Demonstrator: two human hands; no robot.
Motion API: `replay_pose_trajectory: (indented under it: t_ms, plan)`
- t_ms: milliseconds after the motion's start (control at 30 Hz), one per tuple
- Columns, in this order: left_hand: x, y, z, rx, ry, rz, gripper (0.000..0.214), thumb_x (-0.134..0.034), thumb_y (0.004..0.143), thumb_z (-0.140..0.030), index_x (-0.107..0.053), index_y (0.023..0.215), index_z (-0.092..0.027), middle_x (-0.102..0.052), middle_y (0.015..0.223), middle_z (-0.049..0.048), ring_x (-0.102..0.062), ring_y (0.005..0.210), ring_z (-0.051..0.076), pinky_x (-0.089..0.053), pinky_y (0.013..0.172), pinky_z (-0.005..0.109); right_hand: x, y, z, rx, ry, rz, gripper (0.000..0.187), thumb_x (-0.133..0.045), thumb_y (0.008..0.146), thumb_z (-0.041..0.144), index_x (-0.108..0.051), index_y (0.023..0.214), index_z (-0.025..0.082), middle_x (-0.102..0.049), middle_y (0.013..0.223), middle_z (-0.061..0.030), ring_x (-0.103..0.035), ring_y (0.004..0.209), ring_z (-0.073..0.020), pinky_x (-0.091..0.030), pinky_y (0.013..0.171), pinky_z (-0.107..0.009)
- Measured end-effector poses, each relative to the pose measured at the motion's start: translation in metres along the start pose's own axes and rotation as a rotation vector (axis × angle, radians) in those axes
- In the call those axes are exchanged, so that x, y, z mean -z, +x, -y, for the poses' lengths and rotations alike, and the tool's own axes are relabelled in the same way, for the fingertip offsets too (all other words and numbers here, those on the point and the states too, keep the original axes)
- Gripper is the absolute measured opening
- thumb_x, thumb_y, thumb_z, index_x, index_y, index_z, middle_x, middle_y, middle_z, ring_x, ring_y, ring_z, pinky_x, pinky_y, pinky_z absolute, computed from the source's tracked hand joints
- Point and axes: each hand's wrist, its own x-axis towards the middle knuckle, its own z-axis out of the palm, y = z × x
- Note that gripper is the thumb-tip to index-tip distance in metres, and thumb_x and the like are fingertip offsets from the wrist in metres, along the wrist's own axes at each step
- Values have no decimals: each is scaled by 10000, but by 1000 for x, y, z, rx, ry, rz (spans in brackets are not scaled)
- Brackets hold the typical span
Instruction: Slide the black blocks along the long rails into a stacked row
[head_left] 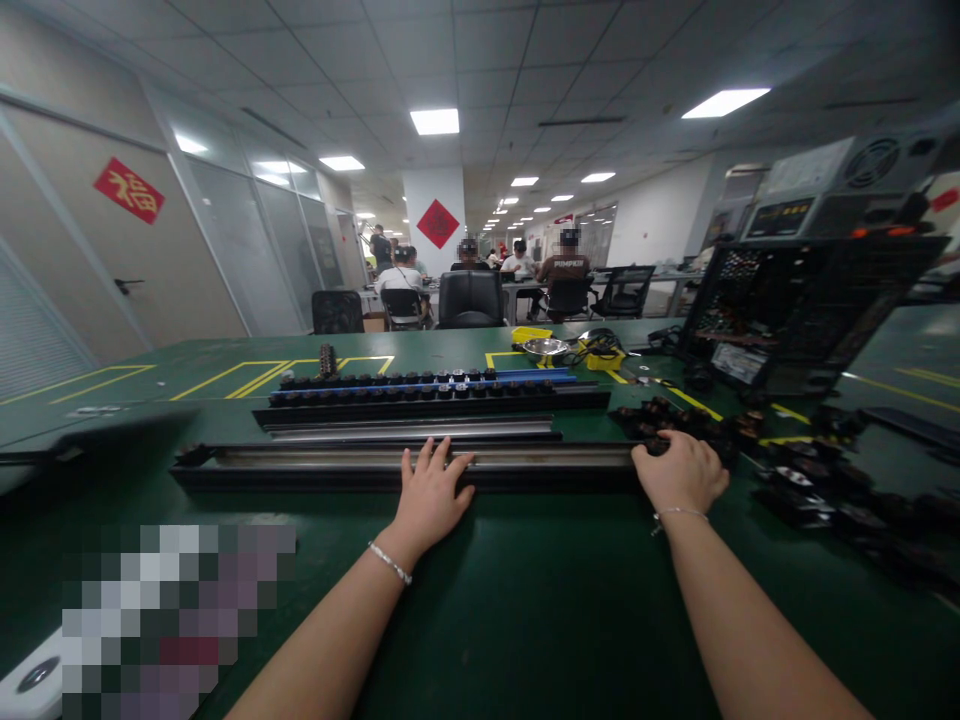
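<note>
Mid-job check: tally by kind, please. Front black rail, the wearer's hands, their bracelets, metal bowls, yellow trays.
Front black rail: 1
Hands: 2 (left hand, right hand)
Bracelets: 2 (left bracelet, right bracelet)
Metal bowl: 1
Yellow trays: 2 (one behind the bowl, one by the cables)
Total: 8

Rail (300, 482) on worktop (525, 610); rollers (375, 394) behind it, bowl (546, 347) farther back; PC case (806, 310) back right, parts (806, 480) front of that.
</note>
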Motion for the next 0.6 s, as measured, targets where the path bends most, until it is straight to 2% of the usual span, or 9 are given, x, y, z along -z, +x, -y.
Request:
replay_pose_trajectory:
  t_ms: [367,600]
  plan:
    - [-1,0,0,4,4,1,454,-497,853,-474,-491,1300,-396,-392,1476,67,-259,1390,321,-163,1092,619,0,5,-5,-66,14,1,387,-541,697,345,-614,1042,184,-597,1157,-111,-459,1151,-301,-348,966,-464]
    - [-2,0,1,1,1,1,457,-498,853,-472,-492,1302,-390,-389,1478,69,-258,1391,321,-154,1093,622,0,10,-12,-98,35,15,385,-563,702,336,-618,1048,176,-591,1152,-119,-489,1116,-307,-371,966,-480]
